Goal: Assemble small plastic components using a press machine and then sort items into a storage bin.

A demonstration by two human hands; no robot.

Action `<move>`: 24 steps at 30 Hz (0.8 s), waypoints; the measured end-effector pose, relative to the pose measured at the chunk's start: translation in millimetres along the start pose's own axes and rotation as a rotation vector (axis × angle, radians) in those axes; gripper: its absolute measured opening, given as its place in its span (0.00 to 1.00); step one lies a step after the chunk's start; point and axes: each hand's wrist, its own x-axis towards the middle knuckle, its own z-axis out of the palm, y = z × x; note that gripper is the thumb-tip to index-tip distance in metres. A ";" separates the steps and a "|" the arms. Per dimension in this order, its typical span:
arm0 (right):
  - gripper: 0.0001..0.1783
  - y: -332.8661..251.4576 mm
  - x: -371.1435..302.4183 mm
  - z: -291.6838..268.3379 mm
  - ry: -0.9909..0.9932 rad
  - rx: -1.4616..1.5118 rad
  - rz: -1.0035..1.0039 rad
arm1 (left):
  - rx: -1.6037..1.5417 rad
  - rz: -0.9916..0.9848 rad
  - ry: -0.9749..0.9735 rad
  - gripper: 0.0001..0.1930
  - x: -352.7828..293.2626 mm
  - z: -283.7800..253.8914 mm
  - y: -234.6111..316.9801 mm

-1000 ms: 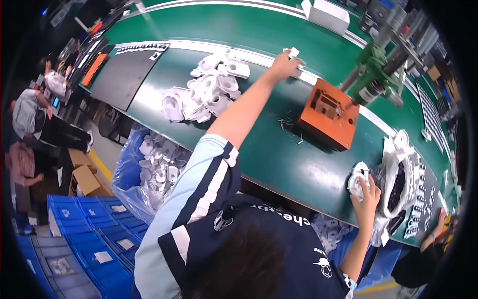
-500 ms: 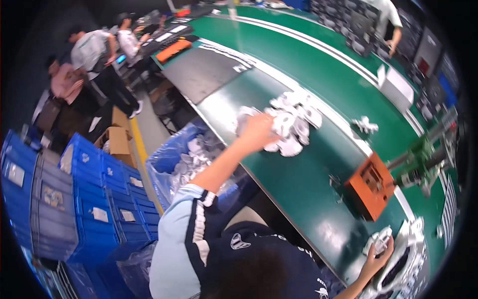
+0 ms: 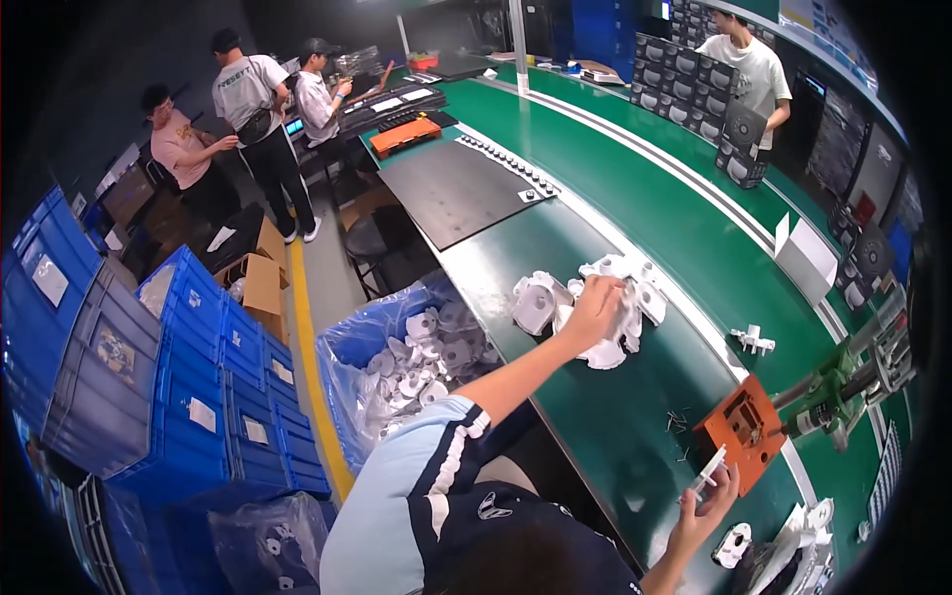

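My left hand (image 3: 593, 309) is over a heap of white plastic parts (image 3: 601, 353) on the green bench, its fingers closed on a blurred white piece at the heap's right side. Left of that hand lies a rounded white part with a hole (image 3: 536, 300). My right hand (image 3: 706, 516) grips a thin white plastic part (image 3: 706, 474) between thumb and fingers, beside the near corner of an orange fixture block (image 3: 744, 426). Small loose screws or pins (image 3: 677, 421) lie left of the block.
A green press (image 3: 828, 402) stands beyond the orange block. White parts in a bag (image 3: 788, 555) lie near right; another white part (image 3: 755, 339) sits on the conveyor (image 3: 684, 208). A lined blue bin (image 3: 342, 347) of parts stands left, near stacked blue crates (image 3: 198, 397). Several people work farther off.
My right hand has moved from the bagged parts to the orange block, carrying a white part. My left hand has shifted from the heap's left side to its right. The view has also shifted.
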 end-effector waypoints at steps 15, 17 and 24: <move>0.42 3.7 6.2 25.8 -0.114 0.153 0.109 | 0.318 0.271 -0.442 0.19 -88.1 90.0 12.5; 0.41 2.7 3.9 22.9 -0.106 0.158 0.133 | 0.318 0.240 -0.416 0.19 -85.2 87.0 16.3; 0.38 -2.4 14.7 42.9 -0.050 0.314 0.146 | -0.508 -0.176 -0.411 0.15 -83.8 68.1 88.4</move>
